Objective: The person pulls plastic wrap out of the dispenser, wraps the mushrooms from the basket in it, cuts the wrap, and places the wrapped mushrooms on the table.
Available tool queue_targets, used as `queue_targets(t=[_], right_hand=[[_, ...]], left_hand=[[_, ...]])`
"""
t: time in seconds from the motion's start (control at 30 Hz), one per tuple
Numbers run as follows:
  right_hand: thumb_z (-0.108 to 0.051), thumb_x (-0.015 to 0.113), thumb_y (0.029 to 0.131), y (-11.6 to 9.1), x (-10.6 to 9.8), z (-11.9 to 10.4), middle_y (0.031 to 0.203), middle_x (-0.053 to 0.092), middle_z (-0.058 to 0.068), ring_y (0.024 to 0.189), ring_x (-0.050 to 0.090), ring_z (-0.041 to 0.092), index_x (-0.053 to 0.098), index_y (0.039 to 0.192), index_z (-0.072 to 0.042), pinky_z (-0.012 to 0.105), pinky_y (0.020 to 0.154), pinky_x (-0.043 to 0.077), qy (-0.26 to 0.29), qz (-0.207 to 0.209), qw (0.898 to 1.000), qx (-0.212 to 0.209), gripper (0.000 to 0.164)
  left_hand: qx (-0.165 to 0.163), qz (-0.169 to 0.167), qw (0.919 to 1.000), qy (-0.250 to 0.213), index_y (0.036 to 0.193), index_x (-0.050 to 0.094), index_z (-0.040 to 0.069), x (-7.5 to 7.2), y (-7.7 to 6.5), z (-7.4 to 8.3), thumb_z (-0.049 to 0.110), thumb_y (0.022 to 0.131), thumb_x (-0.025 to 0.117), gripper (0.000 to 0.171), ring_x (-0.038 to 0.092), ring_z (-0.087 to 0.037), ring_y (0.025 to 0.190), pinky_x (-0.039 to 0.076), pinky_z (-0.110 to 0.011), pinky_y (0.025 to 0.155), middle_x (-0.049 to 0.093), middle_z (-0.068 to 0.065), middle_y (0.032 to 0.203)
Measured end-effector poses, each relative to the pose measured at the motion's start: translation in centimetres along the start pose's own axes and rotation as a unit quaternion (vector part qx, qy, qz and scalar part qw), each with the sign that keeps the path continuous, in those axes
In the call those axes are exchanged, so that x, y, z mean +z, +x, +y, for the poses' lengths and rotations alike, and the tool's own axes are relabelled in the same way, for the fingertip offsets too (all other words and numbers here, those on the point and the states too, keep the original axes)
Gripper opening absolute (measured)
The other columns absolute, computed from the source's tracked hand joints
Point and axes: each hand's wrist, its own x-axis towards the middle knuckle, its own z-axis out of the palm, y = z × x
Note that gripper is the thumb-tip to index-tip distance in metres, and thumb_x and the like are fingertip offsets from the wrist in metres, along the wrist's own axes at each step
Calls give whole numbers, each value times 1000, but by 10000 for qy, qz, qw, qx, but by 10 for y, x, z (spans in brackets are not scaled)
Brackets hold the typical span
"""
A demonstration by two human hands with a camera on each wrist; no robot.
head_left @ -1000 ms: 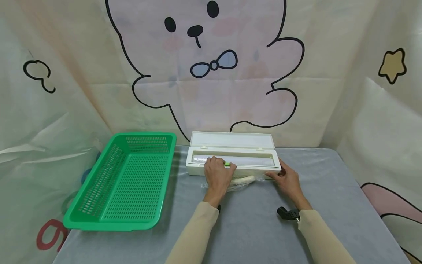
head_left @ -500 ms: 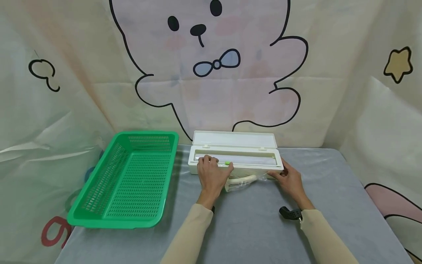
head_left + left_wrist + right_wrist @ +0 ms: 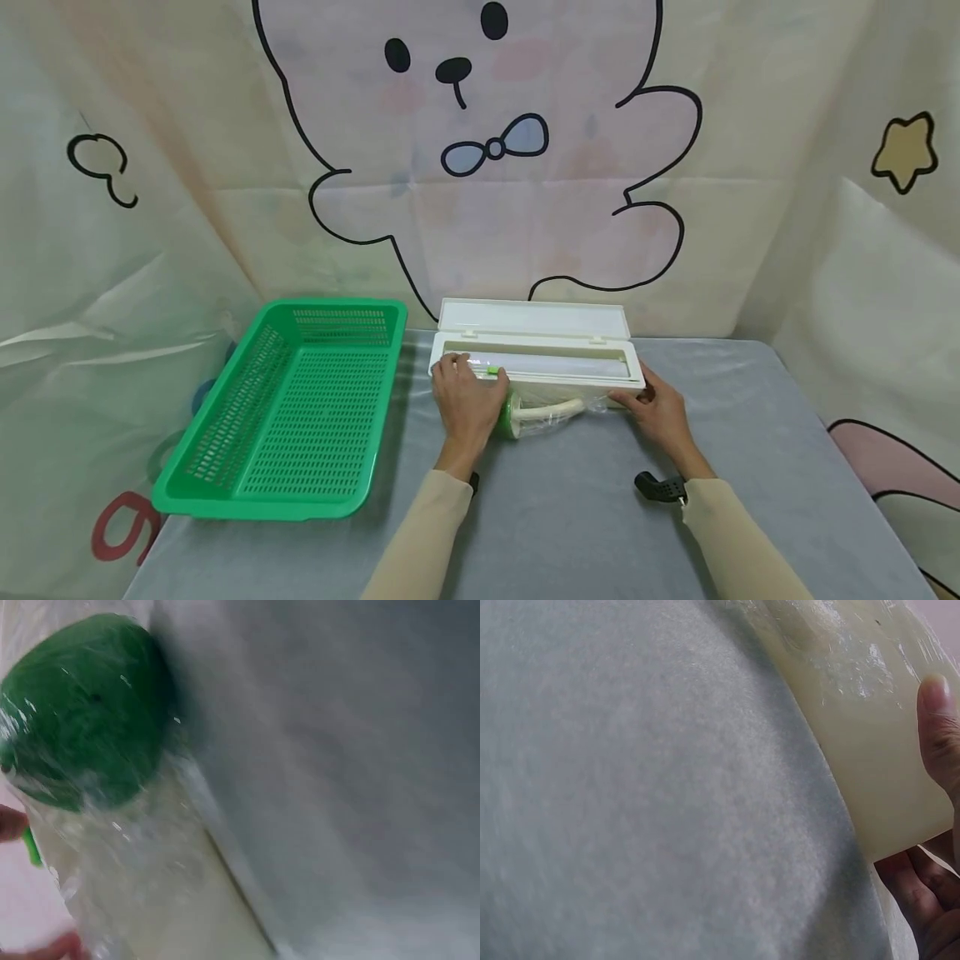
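Observation:
A white cling film dispenser point(image 3: 537, 387) stands with its lid raised and a film roll point(image 3: 555, 364) inside. My left hand point(image 3: 469, 407) is at its left front, fingers over the rim and thumb against the green slide cutter point(image 3: 493, 369). My right hand point(image 3: 660, 417) grips the box's right end, thumb on the front wall in the right wrist view and fingers round the end. Before the box lies a green domed thing point(image 3: 94, 712) with a white curved stem point(image 3: 551, 410). Clear film point(image 3: 859, 667) covers it and runs up the front wall. Its kind is unclear.
A green slotted plastic basket point(image 3: 363, 492) stands at the left of the grey-covered table point(image 3: 570, 533). Behind the table hangs a pale printed cloth point(image 3: 750, 208), close to the dispenser's lid.
My left hand has slid left along the dispenser, and the green cutter has gone left with it. More of the green domed thing shows. My right hand keeps its grip on the box's end.

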Motion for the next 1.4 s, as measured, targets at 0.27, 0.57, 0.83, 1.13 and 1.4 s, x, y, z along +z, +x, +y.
queue_targets(t=[0.27, 0.57, 0.83, 1.13, 1.4], right_hand=[[-29, 81, 89, -1, 0, 1, 116, 70, 26, 82, 61, 13, 42, 154, -3, 15, 63, 46, -78, 18, 10000, -21, 80], [-25, 81, 89, -1, 2, 0, 123, 67, 27, 85, 61, 12, 40, 154, -2, 13, 65, 45, 37, -36, 10000, 10, 80], [-26, 82, 89, -1, 4, 2, 124, 66, 26, 87, 61, 17, 40, 155, -3, 14, 65, 45, 10, -33, 10000, 40, 82], [-26, 81, 89, -2, 2, 1, 118, 68, 27, 84, 62, 12, 41, 154, -1, 15, 64, 47, 41, -65, 10000, 19, 80], [-24, 81, 88, -1, 1, 0, 109, 71, 25, 79, 61, 10, 42, 153, -1, 17, 63, 46, -37, 17, 10000, -4, 79]], left_hand=[[-1788, -741, 9809, -215, 152, 30, -9, -8, -2, -9, 70, 67, 82, 127, 35, -40, 134, 34, -51, 111, 36, -26, 146], [-2240, -318, 9642, -1384, 149, 34, -3, -3, -7, -17, 59, 62, 92, 121, 40, -38, 131, 38, -53, 107, 36, -20, 146], [-2306, 129, 9518, -2018, 140, 47, -2, 0, -7, -25, 40, 66, 95, 97, 46, -36, 122, 41, -52, 104, 45, -17, 133], [-2492, 544, 9372, -2379, 133, 60, -5, -6, -6, -28, 24, 78, 88, 68, 53, -38, 116, 43, -54, 100, 56, -19, 122], [-2487, 469, 9398, -2296, 131, 62, -9, -11, -2, -28, 21, 87, 82, 57, 56, -39, 113, 43, -53, 100, 59, -22, 116]])
